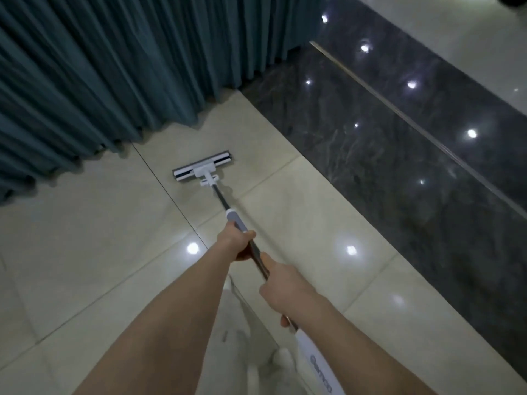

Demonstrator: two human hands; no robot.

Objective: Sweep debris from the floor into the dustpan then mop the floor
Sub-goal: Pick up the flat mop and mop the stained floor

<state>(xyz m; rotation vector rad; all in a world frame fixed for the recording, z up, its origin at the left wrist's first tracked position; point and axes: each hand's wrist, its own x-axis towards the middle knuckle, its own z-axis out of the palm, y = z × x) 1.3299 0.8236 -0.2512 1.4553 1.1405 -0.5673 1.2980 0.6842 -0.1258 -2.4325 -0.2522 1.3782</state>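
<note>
A flat mop with a white and dark head (202, 166) rests on the cream floor tiles (99, 238), just in front of the teal curtain. Its dark pole (221, 199) runs back toward me. My left hand (238, 242) grips the pole just below a grey sleeve. My right hand (281, 286) holds the pole lower down, near the white end of the handle (319, 363). No dustpan or debris is in view.
A teal pleated curtain (114, 67) hangs along the left and far side, reaching the floor. A band of dark glossy marble (385, 143) with a metal strip runs diagonally on the right. Pale tiles (456, 32) continue beyond it. Ceiling lights reflect off the floor.
</note>
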